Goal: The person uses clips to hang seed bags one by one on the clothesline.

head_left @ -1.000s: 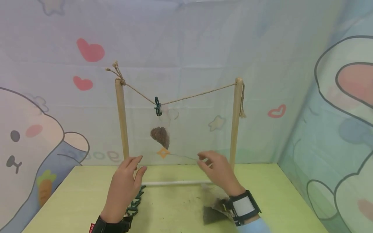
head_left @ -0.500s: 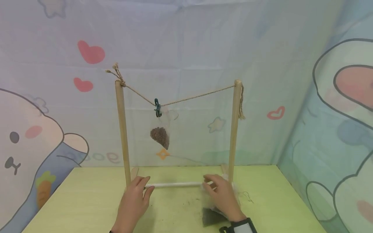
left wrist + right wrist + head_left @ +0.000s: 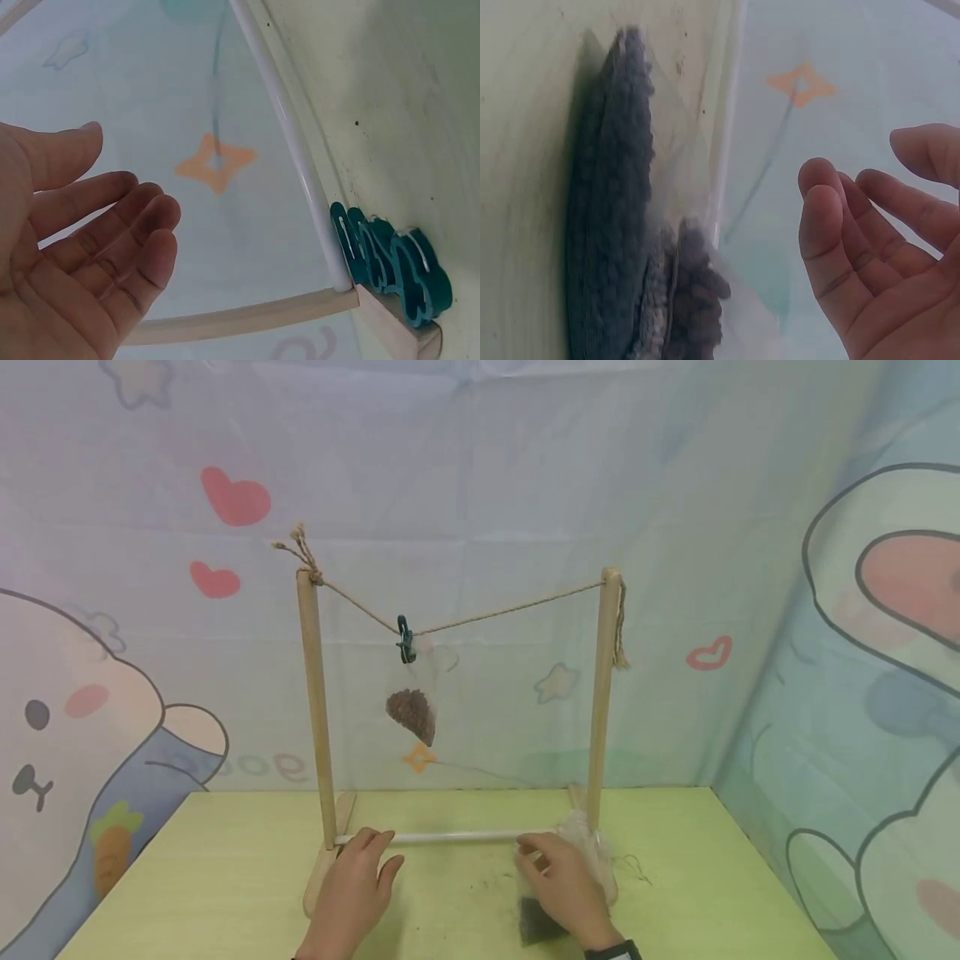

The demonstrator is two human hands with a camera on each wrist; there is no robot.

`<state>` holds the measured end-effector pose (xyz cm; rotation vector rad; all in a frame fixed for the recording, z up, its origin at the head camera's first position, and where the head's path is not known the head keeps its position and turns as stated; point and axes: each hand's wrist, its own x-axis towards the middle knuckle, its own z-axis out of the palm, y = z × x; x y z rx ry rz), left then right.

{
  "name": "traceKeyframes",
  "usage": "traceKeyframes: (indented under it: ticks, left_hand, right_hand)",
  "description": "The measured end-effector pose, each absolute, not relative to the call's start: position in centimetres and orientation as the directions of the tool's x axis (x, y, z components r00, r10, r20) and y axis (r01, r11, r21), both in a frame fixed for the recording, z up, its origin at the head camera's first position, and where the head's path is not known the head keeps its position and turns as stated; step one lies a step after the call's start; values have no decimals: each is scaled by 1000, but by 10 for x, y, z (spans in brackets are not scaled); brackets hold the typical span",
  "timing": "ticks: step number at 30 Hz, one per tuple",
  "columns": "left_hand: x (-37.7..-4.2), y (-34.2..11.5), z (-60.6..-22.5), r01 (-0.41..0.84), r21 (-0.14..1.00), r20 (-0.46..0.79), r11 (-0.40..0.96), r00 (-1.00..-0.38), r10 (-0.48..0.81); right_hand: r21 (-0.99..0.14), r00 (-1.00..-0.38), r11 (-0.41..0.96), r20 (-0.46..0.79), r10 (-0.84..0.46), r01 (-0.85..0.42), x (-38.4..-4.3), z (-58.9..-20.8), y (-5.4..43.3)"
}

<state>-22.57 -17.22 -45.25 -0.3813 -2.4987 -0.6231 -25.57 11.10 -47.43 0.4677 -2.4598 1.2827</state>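
On a counter (image 3: 690, 860) stands a wooden frame (image 3: 320, 718). From its rope (image 3: 517, 609), a green clip (image 3: 406, 647) hangs a bag of brown pieces (image 3: 411, 714). The left hand (image 3: 352, 893) and right hand (image 3: 564, 885) are before the frame, each grip loose, thumb apart from fingers. Green clips (image 3: 424, 277) sit at its left foot, dark-filled bags (image 3: 607, 202) near its right.
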Motion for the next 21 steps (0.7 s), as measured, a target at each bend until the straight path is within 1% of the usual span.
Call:
traceKeyframes:
  ticks: [3,9,14,21]
  left_hand:
    - [-226,-178,-453,366,353,543,861,-830,130]
    - [-226,-198,-450,260,414,434,872,-899,62]
    - [-225,-214,-450,189,433,361,881,-932,22]
    - [-223,-225,-454,73,473,206,878,-978,-30]
  right_hand:
    - [-700,-884,551,429,-185,-455,-254,-475,102]
    - [-654,-836,521,433,-337,-548,-251,-476,80]
    - [-673,-814,468,401,-420,-573,-248,-474,61]
    - [-715,-810,421,358,-464,-557,-245,-472,43]
